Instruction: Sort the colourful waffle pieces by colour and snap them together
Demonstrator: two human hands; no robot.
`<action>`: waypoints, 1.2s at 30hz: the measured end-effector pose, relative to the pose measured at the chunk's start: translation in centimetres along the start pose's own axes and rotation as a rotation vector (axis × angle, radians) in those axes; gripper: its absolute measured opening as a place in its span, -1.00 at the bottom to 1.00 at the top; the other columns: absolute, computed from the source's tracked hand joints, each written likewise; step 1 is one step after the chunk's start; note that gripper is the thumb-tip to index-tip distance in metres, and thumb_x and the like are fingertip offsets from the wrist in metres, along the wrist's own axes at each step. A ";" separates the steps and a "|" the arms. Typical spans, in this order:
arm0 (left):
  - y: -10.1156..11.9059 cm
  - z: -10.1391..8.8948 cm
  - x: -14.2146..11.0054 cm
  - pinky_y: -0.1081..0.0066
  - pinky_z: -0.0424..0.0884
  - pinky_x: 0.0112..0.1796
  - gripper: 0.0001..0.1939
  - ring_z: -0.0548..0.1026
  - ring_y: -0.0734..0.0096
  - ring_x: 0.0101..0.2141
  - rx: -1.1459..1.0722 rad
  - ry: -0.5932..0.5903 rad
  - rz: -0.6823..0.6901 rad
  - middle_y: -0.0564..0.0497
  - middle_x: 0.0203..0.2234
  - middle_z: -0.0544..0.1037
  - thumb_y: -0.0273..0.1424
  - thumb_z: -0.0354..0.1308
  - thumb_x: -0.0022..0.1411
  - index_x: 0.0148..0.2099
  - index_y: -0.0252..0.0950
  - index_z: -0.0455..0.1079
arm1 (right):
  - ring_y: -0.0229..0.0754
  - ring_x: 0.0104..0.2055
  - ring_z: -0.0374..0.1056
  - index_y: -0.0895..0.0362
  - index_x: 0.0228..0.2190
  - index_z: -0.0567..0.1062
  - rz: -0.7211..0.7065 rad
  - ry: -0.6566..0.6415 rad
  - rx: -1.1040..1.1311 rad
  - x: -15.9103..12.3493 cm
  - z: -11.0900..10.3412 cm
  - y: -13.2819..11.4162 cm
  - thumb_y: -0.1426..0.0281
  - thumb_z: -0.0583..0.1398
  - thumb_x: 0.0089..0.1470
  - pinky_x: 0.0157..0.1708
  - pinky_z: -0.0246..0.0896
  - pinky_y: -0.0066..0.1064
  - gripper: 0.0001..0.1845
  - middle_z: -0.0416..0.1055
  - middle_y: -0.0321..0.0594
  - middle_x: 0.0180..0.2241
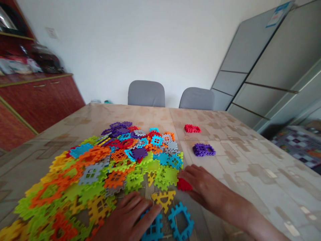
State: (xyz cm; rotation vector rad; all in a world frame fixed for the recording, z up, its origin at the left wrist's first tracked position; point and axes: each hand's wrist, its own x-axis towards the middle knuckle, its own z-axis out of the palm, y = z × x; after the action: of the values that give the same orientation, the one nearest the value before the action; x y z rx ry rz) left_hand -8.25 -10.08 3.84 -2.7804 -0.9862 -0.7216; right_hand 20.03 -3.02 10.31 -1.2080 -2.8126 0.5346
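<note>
A large heap of interlocking plastic building pieces (140,170) in lime, orange, yellow, blue, grey, red and purple spreads over the table's left and middle. My right hand (198,184) is at the heap's right edge, its fingers closed around a red piece (184,184). Low in the view, my left hand (135,214) lies palm down with fingers spread, the thumb across a blue window piece (155,229). Between the hands are a yellow triangular piece (164,199) and a blue frame piece (181,221).
Apart from the heap, a red stack (192,128) and a purple stack (204,150) of pieces sit on the patterned table (240,167). Two grey chairs (146,93) stand behind it. A red-brown cabinet (42,100) is at left, a grey fridge (265,67) at right.
</note>
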 end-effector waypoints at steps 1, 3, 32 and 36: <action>0.0 0.0 -0.1 0.31 0.43 -0.04 -0.56 0.55 0.22 -0.15 0.001 0.001 0.005 0.00 -0.14 0.63 -0.13 -0.08 0.54 0.34 -0.14 0.19 | 0.02 0.02 0.40 0.17 -0.01 0.52 0.016 0.022 -0.047 0.8 -0.1 0.6 0.61 0.18 0.21 0.03 0.31 -0.11 -0.67 0.50 0.00 -0.02; -0.2 0.0 -0.2 0.31 0.44 -0.05 -0.60 0.55 0.22 -0.15 0.015 -0.004 0.015 0.00 -0.14 0.63 -0.20 -0.07 0.52 0.31 -0.14 0.23 | 0.01 0.02 0.39 0.19 0.01 0.51 0.009 0.048 -0.131 2.5 -0.3 1.9 0.68 0.16 0.18 0.02 0.31 -0.13 -0.60 0.51 0.00 -0.03; -5.6 -3.9 0.4 0.30 0.45 -0.03 -0.71 0.57 0.20 -0.04 -0.031 0.070 -0.300 -0.02 -0.03 0.62 -0.36 0.04 0.45 0.15 -0.17 0.43 | -0.19 -0.23 0.46 0.11 -0.03 0.54 -0.257 -0.177 0.376 3.7 2.5 -4.7 0.56 0.20 0.20 -0.26 0.31 -0.44 -0.69 0.58 -0.17 -0.20; -4.3 -3.6 0.7 0.30 0.46 -0.06 -0.74 0.58 0.22 -0.10 -0.074 0.030 -0.271 0.00 -0.10 0.64 -0.42 0.03 0.41 0.05 -0.16 0.48 | -0.14 -0.22 0.45 0.16 -0.21 0.53 -0.143 -0.069 0.209 3.4 1.9 -4.5 0.49 0.18 0.27 -0.27 0.29 -0.37 -0.88 0.55 -0.11 -0.24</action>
State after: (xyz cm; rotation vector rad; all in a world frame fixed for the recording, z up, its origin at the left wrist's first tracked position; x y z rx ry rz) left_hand -11.85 -7.19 7.10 -2.7169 -1.3749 -0.8450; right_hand 14.18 -4.04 9.59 -0.9599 -2.7833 0.8500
